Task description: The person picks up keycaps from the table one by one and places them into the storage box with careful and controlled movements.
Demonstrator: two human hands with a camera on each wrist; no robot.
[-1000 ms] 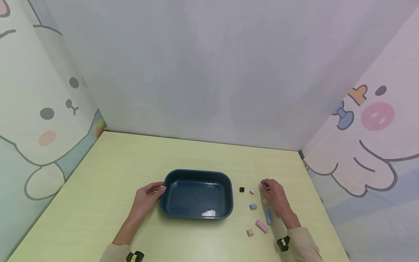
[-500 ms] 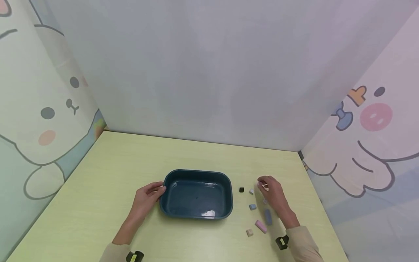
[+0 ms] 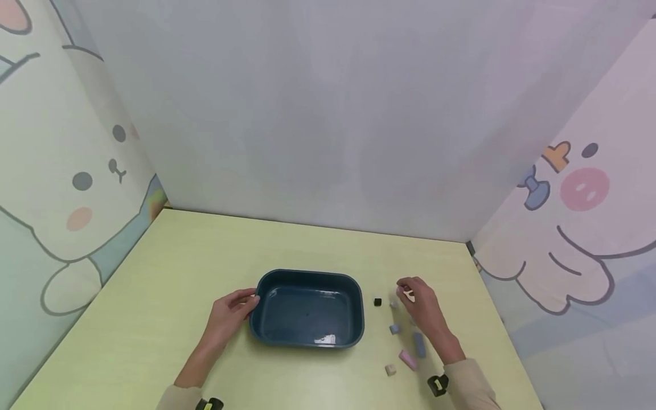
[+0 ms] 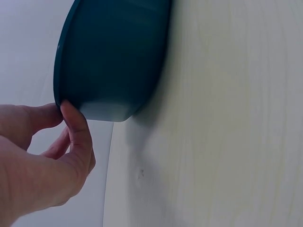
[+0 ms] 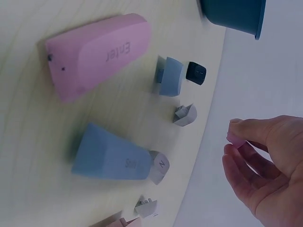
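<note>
A pale yellow-green table [image 3: 179,267] stands inside three walls, the side ones printed with cartoon animals. Near its front middle sits a dark teal tray [image 3: 307,285], with nothing visible in it. The left hand [image 3: 228,316] grips the tray's left rim, thumb and fingertips [image 4: 71,123] pinched on the edge.

To the right of the tray lies a scatter of loose keycaps. The largest is a pink Enter keycap [image 5: 97,54], next a long blue keycap [image 5: 111,153] that lies just beside it. Smaller ones lie around them: a short blue keycap [image 5: 170,75], a black keycap [image 5: 196,73] between it and the tray, a grey keycap [image 5: 184,114], a white keycap [image 5: 160,166] touching the end of the long blue one, and a beige keycap [image 3: 390,370] nearest the person.

The right hand [image 3: 417,302] hovers above this scatter, its thumb and forefinger pinching a small pink keycap [image 5: 235,139] clear of the table, well apart from the tray.
</note>
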